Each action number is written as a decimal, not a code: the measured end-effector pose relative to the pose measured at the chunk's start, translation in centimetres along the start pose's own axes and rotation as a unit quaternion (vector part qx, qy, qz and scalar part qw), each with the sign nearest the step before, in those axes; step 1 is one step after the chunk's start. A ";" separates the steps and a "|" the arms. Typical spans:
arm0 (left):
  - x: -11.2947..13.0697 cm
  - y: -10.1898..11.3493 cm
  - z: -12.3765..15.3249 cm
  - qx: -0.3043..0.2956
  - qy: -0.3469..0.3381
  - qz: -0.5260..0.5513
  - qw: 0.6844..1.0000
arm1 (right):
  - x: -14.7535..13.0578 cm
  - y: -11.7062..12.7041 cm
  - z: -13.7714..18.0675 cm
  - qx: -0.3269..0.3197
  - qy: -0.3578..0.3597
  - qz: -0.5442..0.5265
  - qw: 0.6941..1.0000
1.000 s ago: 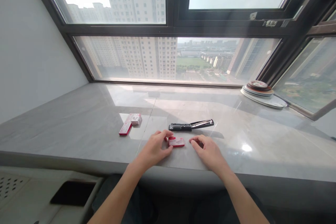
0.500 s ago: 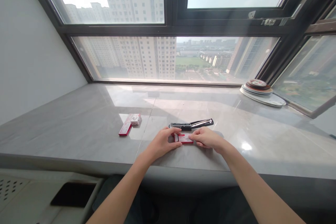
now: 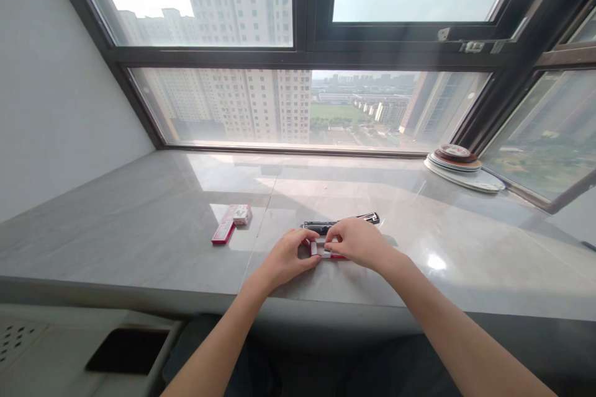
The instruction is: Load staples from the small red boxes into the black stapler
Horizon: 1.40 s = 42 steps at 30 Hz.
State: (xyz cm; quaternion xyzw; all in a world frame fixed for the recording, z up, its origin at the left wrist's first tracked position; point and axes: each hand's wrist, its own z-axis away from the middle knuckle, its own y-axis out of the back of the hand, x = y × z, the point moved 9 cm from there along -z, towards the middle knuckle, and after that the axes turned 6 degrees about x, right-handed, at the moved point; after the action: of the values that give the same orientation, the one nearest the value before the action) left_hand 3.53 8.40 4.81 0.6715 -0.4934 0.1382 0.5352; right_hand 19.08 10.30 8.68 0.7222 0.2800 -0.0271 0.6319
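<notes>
My left hand (image 3: 295, 253) is closed around the left end of a small red and white staple box (image 3: 314, 250) lying on the sill, thumb on the near side and fingers on the far side. The box appears open on top. Over its right part, my right hand (image 3: 354, 243) is bent down in a pinch at the opening; whatever lies between the fingertips is too small to make out. Just behind the box lies a black stapler (image 3: 317, 227), its metal parts showing, its middle hidden by my right hand.
To the left lie a flat red and white box (image 3: 223, 232) and a small white box (image 3: 241, 214) touching it. Stacked plates (image 3: 459, 167) stand at the back right by the window frame (image 3: 302, 57). The grey sill's front edge (image 3: 335, 305) runs before me.
My right hand has moved left from the right end of the staple box to over it. The box top, printed and flat before, now shows an opening. My left hand has stayed put.
</notes>
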 end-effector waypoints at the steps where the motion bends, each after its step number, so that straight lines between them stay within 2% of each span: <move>1: 0.1 0.0 0.0 -0.002 0.001 0.001 1.000 | -0.9 -0.4 -0.5 -0.011 0.014 0.031 0.999; 5: 0.5 0.1 0.0 -0.015 0.003 0.010 1.000 | -2.8 -2.2 -2.0 -0.057 0.047 0.104 0.992; 9: 0.3 0.2 0.0 -0.012 0.006 0.012 1.000 | -2.6 -1.6 -1.5 -0.045 0.066 0.048 0.996; 14: -0.3 0.0 0.0 0.001 0.003 0.015 1.000 | 1.2 0.2 1.3 -0.004 0.019 -0.105 0.994; 18: -0.2 0.2 0.1 0.006 0.000 0.016 1.000 | 5.4 0.0 3.8 0.027 -0.057 -0.135 0.989; 21: -0.2 0.8 0.1 0.027 0.013 0.006 1.000 | 6.7 -1.0 5.0 0.012 -0.086 -0.163 0.983; 25: -0.8 0.7 -0.1 0.030 0.048 -0.011 0.998 | 5.4 -1.9 5.2 -0.002 -0.070 -0.168 0.983; 29: -0.6 0.2 -0.1 0.003 0.044 0.009 0.999 | 2.9 -2.3 4.2 -0.008 -0.033 -0.178 0.984; 32: -0.6 0.2 0.2 -0.003 0.052 0.018 0.998 | 1.9 -2.6 3.6 -0.017 -0.026 -0.167 0.985; 34: -1.0 0.6 0.2 0.018 0.062 0.011 0.998 | 1.8 -2.4 3.3 -0.005 -0.034 -0.156 0.987; 38: -2.4 2.8 -1.2 0.122 0.061 -0.084 0.987 | 0.9 -2.3 2.9 0.026 -0.015 -0.144 0.989; 40: -3.3 2.7 -2.3 0.119 0.052 -0.129 0.983 | 0.0 -2.6 2.7 0.021 0.008 -0.138 0.990; 42: -4.2 1.9 -3.2 0.084 0.049 -0.144 0.985 | -0.8 -2.8 2.5 0.018 0.029 -0.134 0.990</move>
State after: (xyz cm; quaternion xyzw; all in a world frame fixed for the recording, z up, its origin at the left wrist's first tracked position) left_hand 1.09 13.43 4.16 0.7705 -0.3517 0.1335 0.5145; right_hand 17.96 7.82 5.94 0.6902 0.3914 -0.0957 0.6010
